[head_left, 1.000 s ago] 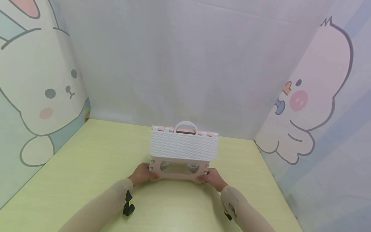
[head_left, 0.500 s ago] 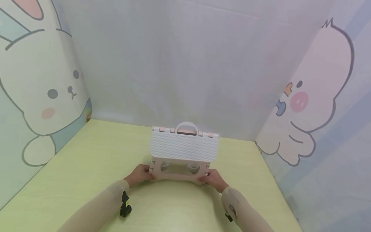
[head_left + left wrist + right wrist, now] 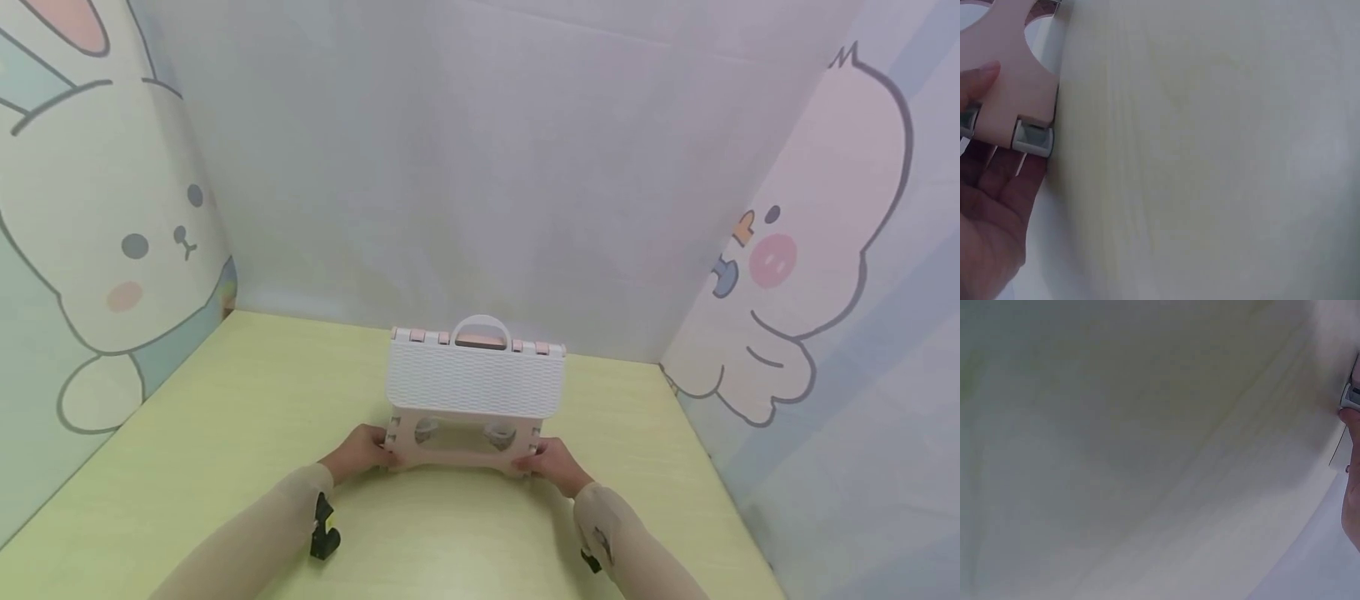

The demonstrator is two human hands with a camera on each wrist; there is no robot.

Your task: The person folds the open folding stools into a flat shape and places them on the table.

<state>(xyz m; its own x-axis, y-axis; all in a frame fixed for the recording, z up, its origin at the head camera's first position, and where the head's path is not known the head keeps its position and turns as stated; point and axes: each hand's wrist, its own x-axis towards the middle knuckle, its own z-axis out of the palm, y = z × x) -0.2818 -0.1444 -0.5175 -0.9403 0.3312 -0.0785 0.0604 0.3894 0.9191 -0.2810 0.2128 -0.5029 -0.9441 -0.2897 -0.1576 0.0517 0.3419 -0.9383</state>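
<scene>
A folding stool stands on the table in the head view, its white woven-textured top panel tilted toward me and a curved carry handle at the upper edge. Below, its pink leg panel has rounded cutouts. My left hand grips the left side of this panel; in the left wrist view the thumb lies on the pink face and the other fingers go behind the hinged edge. On the right side, my right hand holds the panel with its thumb in front. Its other fingers are mostly hidden.
The pale yellow table reaches to a plain curtain close behind the stool. Side curtains carry a printed rabbit on the left and a printed chick-like figure on the right. Dark camera mounts sit at both wrists.
My left hand has shifted slightly outward to the left along the panel's edge, its forearm with it. The stool and my right hand stay almost still.
</scene>
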